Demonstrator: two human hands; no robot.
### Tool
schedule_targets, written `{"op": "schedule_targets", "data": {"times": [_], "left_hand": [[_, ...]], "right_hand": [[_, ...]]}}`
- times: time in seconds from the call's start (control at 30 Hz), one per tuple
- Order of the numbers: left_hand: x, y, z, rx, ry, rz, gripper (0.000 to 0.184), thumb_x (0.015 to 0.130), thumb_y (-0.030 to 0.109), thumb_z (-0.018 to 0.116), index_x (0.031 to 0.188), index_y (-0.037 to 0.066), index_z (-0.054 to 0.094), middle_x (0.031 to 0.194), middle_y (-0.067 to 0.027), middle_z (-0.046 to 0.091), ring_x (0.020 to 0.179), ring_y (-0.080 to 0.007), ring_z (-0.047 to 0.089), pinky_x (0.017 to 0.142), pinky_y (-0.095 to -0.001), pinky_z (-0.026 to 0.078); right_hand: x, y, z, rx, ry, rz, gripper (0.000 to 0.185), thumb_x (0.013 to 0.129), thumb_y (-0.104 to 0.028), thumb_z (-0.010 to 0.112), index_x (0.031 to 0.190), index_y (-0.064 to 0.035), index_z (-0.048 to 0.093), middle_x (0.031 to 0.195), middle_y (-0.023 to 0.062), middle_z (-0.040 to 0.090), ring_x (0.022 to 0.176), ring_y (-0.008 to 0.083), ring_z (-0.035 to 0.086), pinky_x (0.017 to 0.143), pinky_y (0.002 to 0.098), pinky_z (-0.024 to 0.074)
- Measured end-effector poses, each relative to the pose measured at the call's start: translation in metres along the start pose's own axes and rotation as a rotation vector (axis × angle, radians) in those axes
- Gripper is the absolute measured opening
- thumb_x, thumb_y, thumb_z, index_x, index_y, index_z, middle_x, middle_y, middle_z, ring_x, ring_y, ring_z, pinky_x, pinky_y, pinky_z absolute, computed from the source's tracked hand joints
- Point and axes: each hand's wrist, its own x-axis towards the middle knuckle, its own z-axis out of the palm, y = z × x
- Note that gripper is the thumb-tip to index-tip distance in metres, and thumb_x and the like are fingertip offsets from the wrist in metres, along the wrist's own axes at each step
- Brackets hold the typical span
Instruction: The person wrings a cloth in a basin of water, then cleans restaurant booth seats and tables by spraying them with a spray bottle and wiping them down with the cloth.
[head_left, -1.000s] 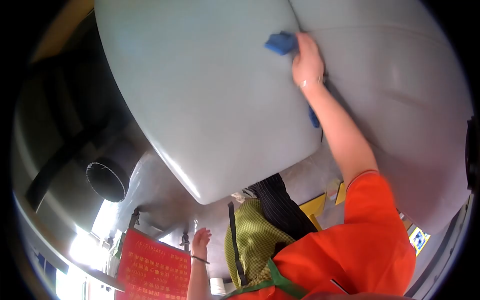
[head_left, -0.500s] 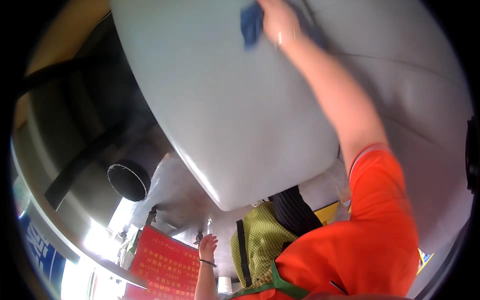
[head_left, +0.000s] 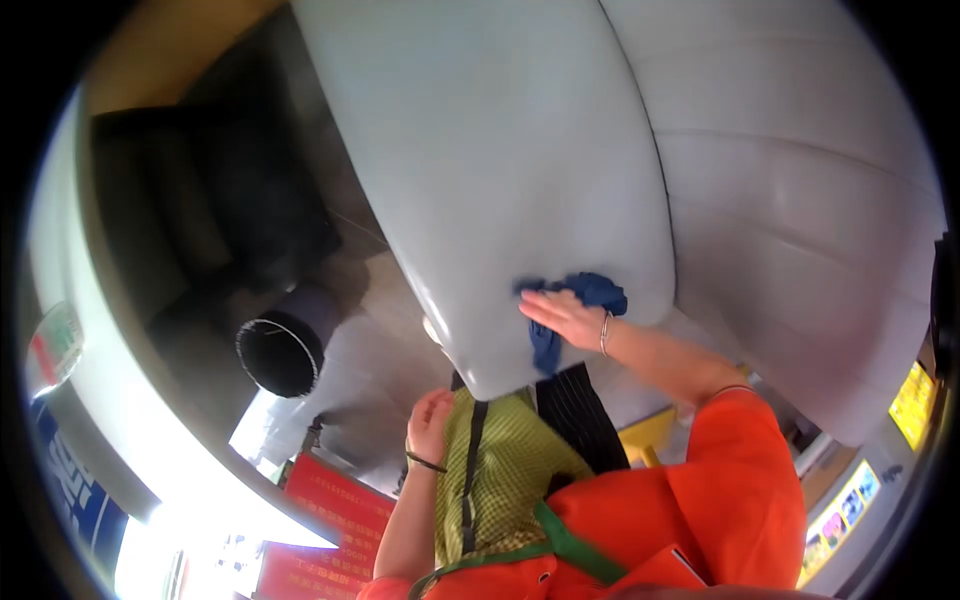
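My right hand (head_left: pixel 565 315), with a silver bracelet at the wrist, presses a crumpled blue cloth (head_left: pixel 600 290) against the pale grey tabletop (head_left: pixel 500 180) near its front end. The fingers reach out over the cloth, and folds of it stick out on both sides of the hand. Left of the table's near corner is my left hand (head_left: pixel 430 425), held in the air beside the yellow-green checked apron (head_left: pixel 510 440). Its fingers are loosely curled, with nothing visible in them. A dark band circles that wrist.
A grey padded bench (head_left: pixel 770 190) runs along the table's right side. A dark round bin (head_left: pixel 280 355) stands on the floor to the left, near a white curved counter edge (head_left: pixel 130 400). A red sign with writing (head_left: pixel 335 510) is at lower left.
My right hand has brought the blue cloth from the table's far part back to its near end. My left hand's fingers have curled in more. The view has shifted.
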Motion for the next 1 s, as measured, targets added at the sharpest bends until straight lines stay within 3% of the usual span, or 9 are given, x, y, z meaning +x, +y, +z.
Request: {"op": "schedule_targets", "data": {"times": [0.03, 0.17, 0.4, 0.57, 0.67, 0.73, 0.83, 0.9, 1.0], "left_hand": [[0.009, 0.003, -0.001, 0.004, 0.02, 0.037, 0.026, 0.088, 0.013, 0.05, 0.11, -0.001, 0.052, 0.099, -0.0095, 0.06, 0.091, -0.0152, 0.057, 0.079, -0.0258, 0.046], [0.03, 0.029, 0.007, -0.089, 0.014, 0.047, 0.023, 0.089, 0.011, 0.049, 0.108, -0.001, 0.053, 0.099, -0.0094, 0.061, 0.089, -0.0152, 0.058, 0.079, -0.0255, 0.046], [0.068, 0.101, 0.011, -0.019, 0.019, 0.193, 0.021, 0.087, 0.006, 0.049, 0.107, -0.002, 0.053, 0.098, -0.0091, 0.06, 0.092, -0.0151, 0.056, 0.083, -0.0262, 0.044], [0.148, 0.155, 0.008, 0.149, 0.226, 0.423, 0.029, 0.085, 0.008, 0.052, 0.112, -0.001, 0.051, 0.105, -0.0105, 0.058, 0.096, -0.019, 0.056, 0.088, -0.0265, 0.041], [0.22, 0.214, 0.014, 0.227, 0.379, 0.494, 0.043, 0.082, 0.008, 0.057, 0.123, 0.001, 0.044, 0.113, -0.0128, 0.053, 0.104, -0.0224, 0.052, 0.089, -0.0294, 0.041], [0.252, 0.254, 0.012, -0.046, 0.021, 0.399, 0.061, 0.077, 0.007, 0.062, 0.131, 0.002, 0.034, 0.123, -0.0149, 0.046, 0.113, -0.0248, 0.046, 0.088, -0.0333, 0.043], [0.257, 0.262, 0.006, 0.122, -0.017, 0.205, 0.073, 0.073, 0.007, 0.067, 0.134, 0.001, 0.028, 0.129, -0.0161, 0.04, 0.117, -0.0258, 0.042, 0.086, -0.0341, 0.045], [0.249, 0.257, 0.017, 0.035, 0.059, 0.235, 0.072, 0.071, 0.008, 0.068, 0.132, -0.002, 0.031, 0.124, -0.0169, 0.045, 0.112, -0.0241, 0.047, 0.085, -0.0315, 0.046], [0.248, 0.269, 0.023, 0.156, 0.131, 0.248, 0.069, 0.07, 0.005, 0.068, 0.129, -0.004, 0.034, 0.116, -0.0176, 0.051, 0.105, -0.0219, 0.053, 0.079, -0.0287, 0.048]], "right_hand": [[0.033, 0.011, -0.014, -0.08, 0.289, -0.065, 0.059, 0.073, 0.003, 0.046, 0.13, -0.0101, 0.039, 0.139, 0.0099, 0.031, 0.111, 0.0268, 0.047, 0.082, 0.0357, 0.0435], [0.124, 0.028, -0.082, 0.18, 0.828, 0.515, 0.046, 0.069, 0.0, 0.058, 0.114, -0.0032, 0.046, 0.128, 0.0182, 0.038, 0.103, 0.0354, 0.048, 0.084, 0.0382, 0.0427], [0.012, 0.019, -0.053, -0.068, 0.128, 0.384, 0.049, 0.073, -0.006, 0.055, 0.12, -0.0135, 0.046, 0.128, 0.0101, 0.041, 0.11, 0.0285, 0.046, 0.084, 0.0362, 0.0433], [0.057, 0.053, -0.093, -0.008, 0.012, 0.375, 0.047, 0.073, -0.004, 0.053, 0.119, -0.0129, 0.05, 0.131, 0.0089, 0.041, 0.12, 0.0264, 0.04, 0.088, 0.0407, 0.0413], [0.144, 0.093, -0.141, -0.239, 0.393, 0.413, 0.046, 0.073, -0.001, 0.049, 0.119, -0.0085, 0.05, 0.13, 0.011, 0.041, 0.123, 0.0308, 0.036, 0.096, 0.0433, 0.0348], [0.223, 0.145, -0.196, -0.267, 0.602, 0.357, 0.046, 0.075, 0.0, 0.043, 0.12, -0.0074, 0.049, 0.13, 0.0142, 0.041, 0.123, 0.0333, 0.035, 0.098, 0.0445, 0.0315], [0.333, 0.25, -0.282, -0.384, 0.795, 0.267, 0.042, 0.079, 0.0, 0.04, 0.12, -0.0073, 0.049, 0.126, 0.0165, 0.046, 0.119, 0.0341, 0.04, 0.098, 0.039, 0.0334], [0.396, 0.311, -0.334, -0.449, 0.913, 0.302, 0.041, 0.08, 0.003, 0.039, 0.118, -0.0075, 0.051, 0.126, 0.0165, 0.046, 0.118, 0.0334, 0.041, 0.1, 0.0364, 0.0327], [0.422, 0.339, -0.349, -0.543, 0.963, 0.498, 0.031, 0.086, -0.013, 0.041, 0.115, -0.0078, 0.053, 0.118, 0.0169, 0.053, 0.113, 0.0252, 0.048, 0.094, 0.0314, 0.0367]]}}
